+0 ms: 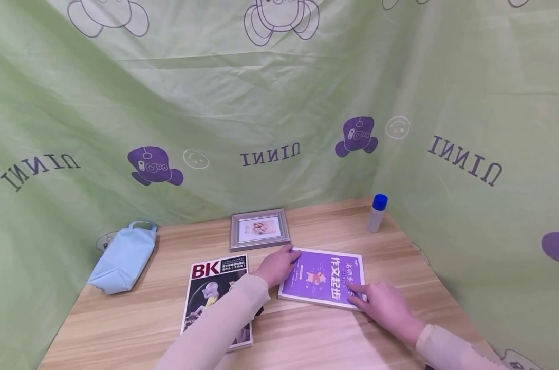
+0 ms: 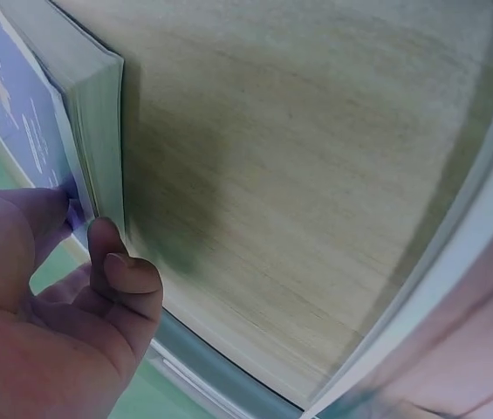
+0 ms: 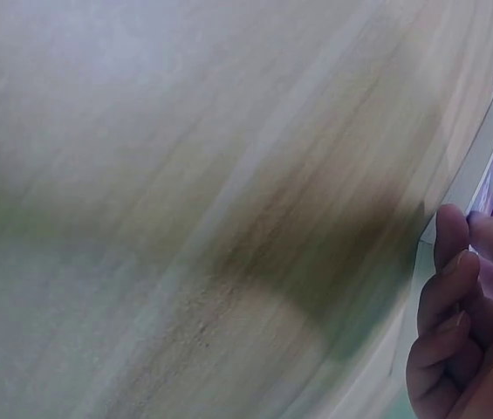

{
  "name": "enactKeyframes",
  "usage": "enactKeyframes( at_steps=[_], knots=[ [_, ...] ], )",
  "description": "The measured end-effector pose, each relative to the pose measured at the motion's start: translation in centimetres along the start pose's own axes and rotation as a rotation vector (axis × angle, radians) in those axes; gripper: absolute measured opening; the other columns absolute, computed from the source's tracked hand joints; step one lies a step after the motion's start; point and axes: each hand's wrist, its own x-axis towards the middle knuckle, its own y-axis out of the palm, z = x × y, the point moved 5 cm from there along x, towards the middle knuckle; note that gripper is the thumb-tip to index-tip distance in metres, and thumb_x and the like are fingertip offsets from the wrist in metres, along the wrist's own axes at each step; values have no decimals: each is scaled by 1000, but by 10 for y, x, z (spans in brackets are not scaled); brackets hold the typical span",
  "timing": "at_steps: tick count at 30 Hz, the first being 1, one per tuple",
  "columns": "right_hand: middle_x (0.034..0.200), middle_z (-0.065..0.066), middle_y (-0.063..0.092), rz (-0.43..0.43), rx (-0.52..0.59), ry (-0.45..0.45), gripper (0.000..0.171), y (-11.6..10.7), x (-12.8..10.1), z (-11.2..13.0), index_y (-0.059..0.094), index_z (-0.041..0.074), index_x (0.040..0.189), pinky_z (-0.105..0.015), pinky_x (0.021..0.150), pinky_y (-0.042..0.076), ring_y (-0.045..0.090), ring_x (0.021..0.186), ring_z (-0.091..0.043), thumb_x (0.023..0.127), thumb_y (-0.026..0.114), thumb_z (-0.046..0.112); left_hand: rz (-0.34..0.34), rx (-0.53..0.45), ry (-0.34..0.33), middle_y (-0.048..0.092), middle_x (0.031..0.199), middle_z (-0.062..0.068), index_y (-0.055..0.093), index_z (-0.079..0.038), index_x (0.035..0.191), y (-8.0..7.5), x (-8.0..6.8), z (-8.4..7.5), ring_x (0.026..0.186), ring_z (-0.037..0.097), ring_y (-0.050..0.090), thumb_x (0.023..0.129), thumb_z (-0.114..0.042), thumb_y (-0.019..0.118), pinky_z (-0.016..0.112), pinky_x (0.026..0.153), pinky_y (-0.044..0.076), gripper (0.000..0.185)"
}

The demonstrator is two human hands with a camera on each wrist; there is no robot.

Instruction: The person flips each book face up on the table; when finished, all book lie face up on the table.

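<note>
A purple book (image 1: 318,272) with a white border lies on the table, its cover turned sideways. My left hand (image 1: 279,264) grips its far left corner. In the left wrist view, fingers of that hand (image 2: 76,314) lie on the cover and against the page edge of the book (image 2: 19,96). At the near right corner, my right hand (image 1: 386,303) holds the book, with fingers on the cover. The right wrist view has that hand (image 3: 473,332) with curled fingers at the book's edge (image 3: 482,166). The undersides of the fingers are partly hidden.
Left of the purple book lies a BK magazine (image 1: 205,277), partly covered by my left sleeve. A silver picture frame (image 1: 260,229) lies flat behind. A light blue pouch (image 1: 127,259) rests at the left; a blue-capped bottle (image 1: 376,213) stands back right. Green cloth (image 1: 215,103) surrounds the table.
</note>
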Motion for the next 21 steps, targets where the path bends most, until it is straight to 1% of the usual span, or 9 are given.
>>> enactKeyframes(
  at_steps=[4, 9, 13, 16, 21],
  knots=[
    [48, 9, 35, -16, -13, -12, 39, -2, 0, 2, 79, 19, 123, -23, 42, 29, 26, 43, -4, 91, 81, 40, -3, -5, -8, 44, 159, 19, 58, -14, 150, 1, -1, 0, 136, 38, 54, 105, -18, 63, 48, 110, 47, 45],
    [49, 8, 35, -5, -35, -18, 37, -5, 3, 5, 79, 18, 122, -23, 42, 28, 26, 43, -4, 90, 81, 38, 12, -14, -25, 41, 161, 19, 57, -15, 151, -1, -5, 1, 137, 39, 53, 106, -18, 61, 48, 110, 46, 46],
    [52, 6, 36, -3, -49, -31, 36, -9, 6, 8, 79, 17, 121, -23, 42, 29, 26, 45, -5, 90, 81, 37, 10, -12, -29, 43, 158, 20, 57, -13, 151, -4, -9, 1, 131, 40, 57, 106, -17, 61, 49, 107, 49, 46],
    [52, 5, 37, 0, -63, -35, 37, -10, 8, 9, 79, 15, 121, -24, 42, 29, 26, 46, -6, 91, 81, 36, 6, -9, -20, 45, 155, 21, 57, -12, 151, -5, -12, 0, 126, 40, 61, 105, -17, 62, 48, 104, 51, 46],
    [53, 2, 47, -8, -86, -61, 40, -13, 9, 9, 79, 12, 120, -24, 41, 29, 26, 45, -6, 89, 83, 37, -3, 7, 4, 49, 150, 21, 58, -11, 150, -4, -15, 0, 115, 38, 66, 104, -18, 64, 47, 99, 55, 47]
  ],
)
